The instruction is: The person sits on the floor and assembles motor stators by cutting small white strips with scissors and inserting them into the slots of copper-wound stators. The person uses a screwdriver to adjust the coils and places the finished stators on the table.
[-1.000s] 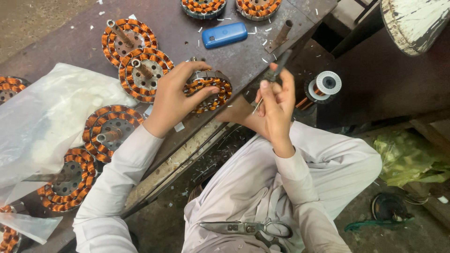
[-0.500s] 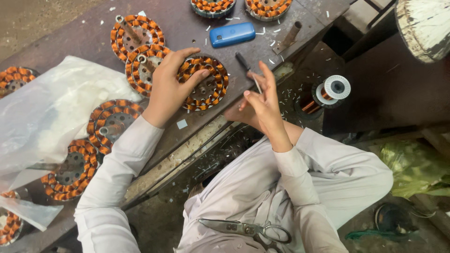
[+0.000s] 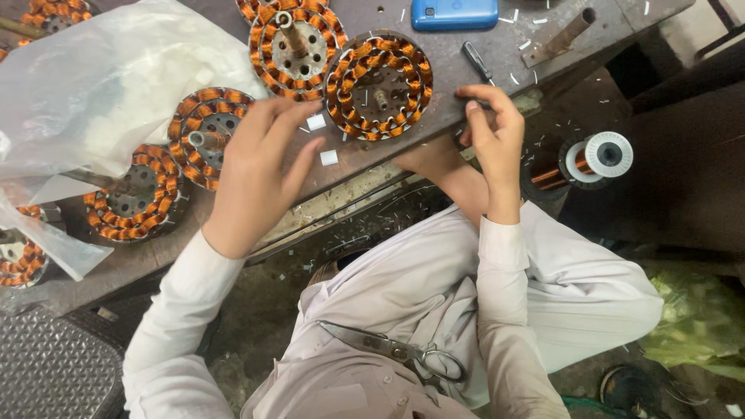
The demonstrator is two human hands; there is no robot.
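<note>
L hand (image 3: 252, 167) flat, open on desk (image 3: 466, 85) beside stator (image 3: 379, 87); R hand (image 3: 490, 128) pinches tool (image 3: 476, 62) at edge for reach.

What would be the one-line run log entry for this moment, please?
left hand: open, over bench by white slips | right hand: at bench edge beside wound stator | scissors: on lap
</note>
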